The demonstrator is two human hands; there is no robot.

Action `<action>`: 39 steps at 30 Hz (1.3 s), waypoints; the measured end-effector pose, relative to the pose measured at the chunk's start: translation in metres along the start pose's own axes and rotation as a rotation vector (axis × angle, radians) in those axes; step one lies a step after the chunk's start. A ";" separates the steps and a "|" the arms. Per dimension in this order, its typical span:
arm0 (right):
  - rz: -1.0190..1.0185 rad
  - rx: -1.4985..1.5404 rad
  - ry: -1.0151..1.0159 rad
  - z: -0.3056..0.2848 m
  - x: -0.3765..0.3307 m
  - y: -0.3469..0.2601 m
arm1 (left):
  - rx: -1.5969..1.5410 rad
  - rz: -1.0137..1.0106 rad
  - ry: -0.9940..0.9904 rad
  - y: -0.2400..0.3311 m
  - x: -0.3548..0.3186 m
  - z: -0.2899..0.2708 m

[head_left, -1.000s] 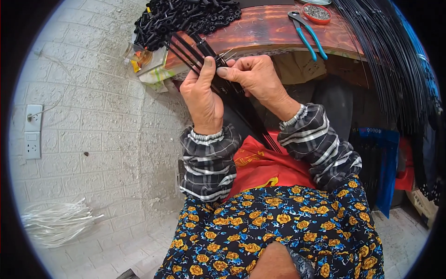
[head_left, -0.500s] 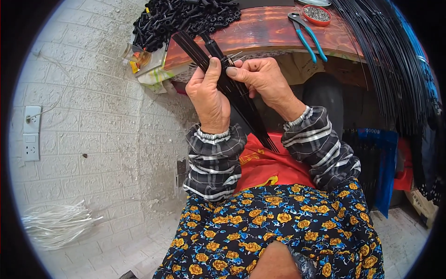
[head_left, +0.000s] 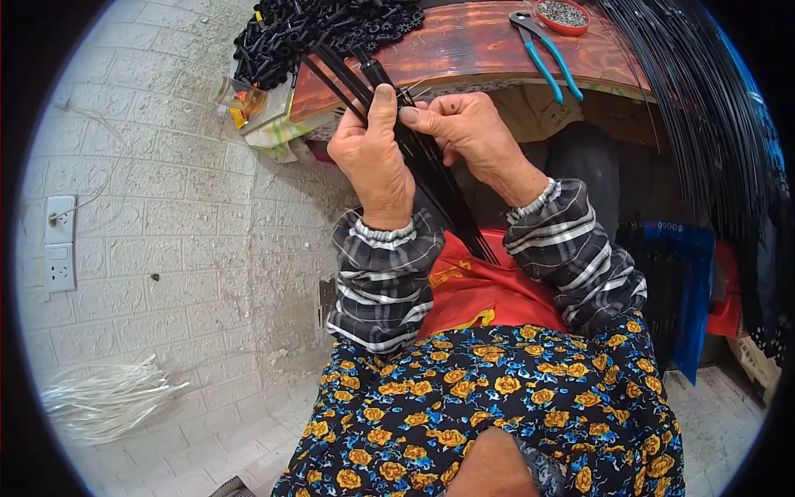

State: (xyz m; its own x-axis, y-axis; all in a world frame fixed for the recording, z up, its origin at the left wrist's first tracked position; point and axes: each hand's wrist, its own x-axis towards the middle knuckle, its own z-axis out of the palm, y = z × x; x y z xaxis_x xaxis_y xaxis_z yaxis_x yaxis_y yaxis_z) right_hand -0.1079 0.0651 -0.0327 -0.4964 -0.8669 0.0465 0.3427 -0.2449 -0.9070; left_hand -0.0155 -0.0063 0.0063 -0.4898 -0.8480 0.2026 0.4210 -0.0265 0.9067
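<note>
A bundle of thin black rods, which look like umbrella ribs [head_left: 447, 190], slants from the table edge down toward my lap. My left hand [head_left: 374, 161] is closed around its upper part, thumb upward. Against the rods, in the same grip, is a black plastic tube with a notched collar, like an umbrella runner [head_left: 374, 72]. My right hand [head_left: 476, 137] pinches at the collar with thumb and fingers, and a thin wire end pokes out there. Exactly what lies between those fingertips is hidden.
On the reddish wooden table [head_left: 472, 41] lie a heap of black plastic parts [head_left: 327, 37], teal-handled pliers [head_left: 553, 68] and a red dish [head_left: 566, 31] of small metal bits. Long black rods [head_left: 679, 108] hang over its right side. A white brick-patterned wall [head_left: 182, 224] stands at left.
My hands have shifted slightly, the left thumb now higher on the plastic tube. At the top, the rods have fanned apart. The view has tilted a little.
</note>
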 end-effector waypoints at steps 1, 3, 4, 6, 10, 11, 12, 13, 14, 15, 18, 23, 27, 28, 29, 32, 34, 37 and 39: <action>0.001 0.008 -0.011 -0.001 0.001 0.001 | -0.010 0.007 0.001 -0.002 0.000 -0.001; 0.000 0.017 -0.019 -0.004 0.001 0.002 | -0.031 0.022 0.001 -0.005 0.000 -0.001; 0.012 0.034 -0.026 -0.005 0.001 0.001 | -0.031 0.021 -0.002 -0.006 0.000 -0.001; 0.035 0.069 -0.039 -0.008 0.001 0.002 | -0.064 -0.002 -0.008 -0.006 0.000 -0.001; -0.028 0.050 -0.025 -0.008 -0.002 0.004 | -0.081 -0.011 -0.012 -0.006 -0.001 0.000; -0.029 0.050 -0.025 -0.008 -0.004 0.005 | -0.083 -0.010 -0.013 -0.006 -0.001 0.000; -0.043 0.059 -0.005 -0.006 -0.005 0.006 | -0.083 -0.010 -0.014 -0.006 -0.001 0.001; -0.055 0.067 0.013 -0.005 -0.006 0.007 | -0.073 0.001 -0.005 -0.006 -0.002 0.002; -0.067 0.074 0.032 -0.004 -0.007 0.009 | -0.063 0.012 0.004 -0.006 -0.004 0.003; -0.066 0.074 0.031 -0.004 -0.008 0.009 | -0.054 0.023 0.014 -0.006 -0.005 0.004; -0.147 -0.014 0.075 -0.004 -0.010 0.011 | -0.071 0.016 0.010 -0.003 -0.010 0.010; -0.176 -0.006 0.073 -0.003 -0.009 0.009 | -0.060 0.009 0.016 -0.001 -0.011 0.009; -0.139 -0.029 0.068 0.000 -0.014 -0.001 | -0.050 0.004 0.011 -0.001 -0.010 0.006; -0.132 -0.050 0.070 0.002 -0.015 -0.004 | -0.050 0.004 0.010 -0.001 -0.009 0.004; -0.125 -0.070 0.072 0.004 -0.016 -0.006 | -0.061 -0.001 -0.023 -0.001 -0.008 0.000; -0.112 -0.077 0.074 0.007 -0.017 -0.006 | -0.080 -0.010 -0.090 0.000 -0.006 -0.007; -0.098 -0.055 0.080 0.006 -0.017 -0.006 | -0.073 -0.027 -0.086 0.002 -0.007 -0.005; -0.122 -0.057 0.102 0.008 -0.017 -0.009 | -0.049 -0.036 -0.067 0.005 -0.011 0.001; -0.135 -0.056 0.104 0.011 -0.016 -0.009 | -0.005 -0.031 -0.027 0.012 -0.015 0.009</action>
State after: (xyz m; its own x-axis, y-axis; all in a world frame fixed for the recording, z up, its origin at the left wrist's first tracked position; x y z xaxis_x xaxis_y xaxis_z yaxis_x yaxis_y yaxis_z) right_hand -0.0948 0.0763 -0.0205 -0.6161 -0.7771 0.1283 0.2242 -0.3292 -0.9173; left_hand -0.0104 0.0110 0.0172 -0.5231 -0.8320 0.1844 0.4094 -0.0556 0.9106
